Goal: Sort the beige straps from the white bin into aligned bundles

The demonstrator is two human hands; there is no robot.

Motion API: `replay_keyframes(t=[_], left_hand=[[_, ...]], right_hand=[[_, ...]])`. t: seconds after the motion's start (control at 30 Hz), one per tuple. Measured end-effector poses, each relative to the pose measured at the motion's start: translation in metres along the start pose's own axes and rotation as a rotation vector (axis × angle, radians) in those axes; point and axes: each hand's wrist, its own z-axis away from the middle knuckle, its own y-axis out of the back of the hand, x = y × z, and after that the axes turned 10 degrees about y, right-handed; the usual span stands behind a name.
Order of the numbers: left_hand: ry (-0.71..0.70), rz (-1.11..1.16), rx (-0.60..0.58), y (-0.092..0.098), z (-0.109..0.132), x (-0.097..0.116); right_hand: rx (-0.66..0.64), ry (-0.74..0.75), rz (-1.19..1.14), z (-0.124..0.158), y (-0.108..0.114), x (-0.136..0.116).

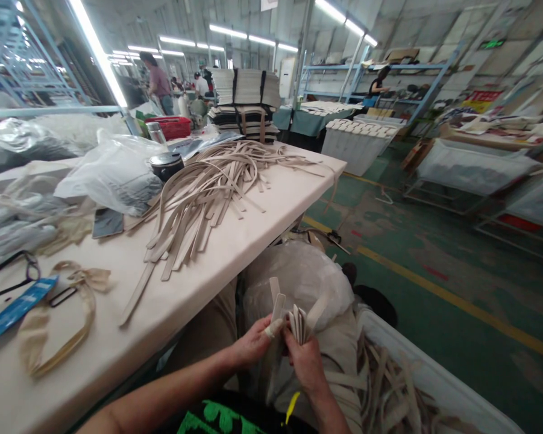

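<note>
Over my lap, my left hand point(254, 342) pinches a pale beige strap point(278, 306) whose rounded end points up; a second strap end shows just behind it. Close beside it on the right, my right hand point(304, 355) is closed around a small bunch of beige straps point(298, 322) with their ends fanned upward. The straps' lower parts hang down between my forearms and are blurred. A large pile of similar straps point(208, 199) lies on the pale table to the left.
The table point(271, 220) also holds a plastic bag point(112, 172), a dark lidded cup point(166, 164), glasses, and a blue packet point(18, 310). A white bin point(425, 361) of straps stands at my right. Other people work far behind.
</note>
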Motion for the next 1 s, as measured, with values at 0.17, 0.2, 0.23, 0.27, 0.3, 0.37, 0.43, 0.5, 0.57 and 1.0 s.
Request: replay_keyframes(t=[0.17, 0.2, 0.23, 0.27, 0.3, 0.37, 0.43, 0.5, 0.57, 1.0], left_hand=[[-0.039, -0.032, 0.028, -0.004, 0.001, 0.004], [-0.036, -0.033, 0.024, -0.004, 0.001, 0.004], [-0.037, -0.037, 0.020, -0.004, 0.001, 0.004], [-0.041, -0.046, 0.021, -0.003, 0.000, 0.003], [-0.047, -0.062, 0.032, -0.001, 0.000, 0.002], [-0.063, -0.125, 0.104, 0.005, -0.001, 0.001], [-0.063, -0.204, 0.220, 0.013, 0.000, 0.003], [-0.062, -0.289, 0.303, 0.019, 0.001, 0.005], [-0.081, -0.367, 0.284, 0.020, 0.003, 0.008], [-0.020, -0.792, -0.085, 0.010, 0.012, 0.009]], right_hand=[[0.017, 0.003, 0.000, -0.002, 0.000, 0.002], [0.012, 0.004, -0.003, -0.002, -0.001, 0.002], [0.012, 0.000, -0.005, -0.001, -0.002, 0.002], [0.020, -0.005, -0.006, -0.001, -0.003, 0.003], [0.032, -0.011, -0.003, -0.002, -0.003, 0.003], [0.084, -0.027, 0.010, -0.004, 0.000, 0.004], [0.194, -0.056, 0.048, -0.006, 0.007, 0.003], [0.305, -0.044, 0.106, -0.008, 0.017, -0.002], [0.338, 0.059, 0.154, -0.008, 0.025, -0.011], [0.150, 0.235, 0.064, 0.006, 0.033, -0.061]])
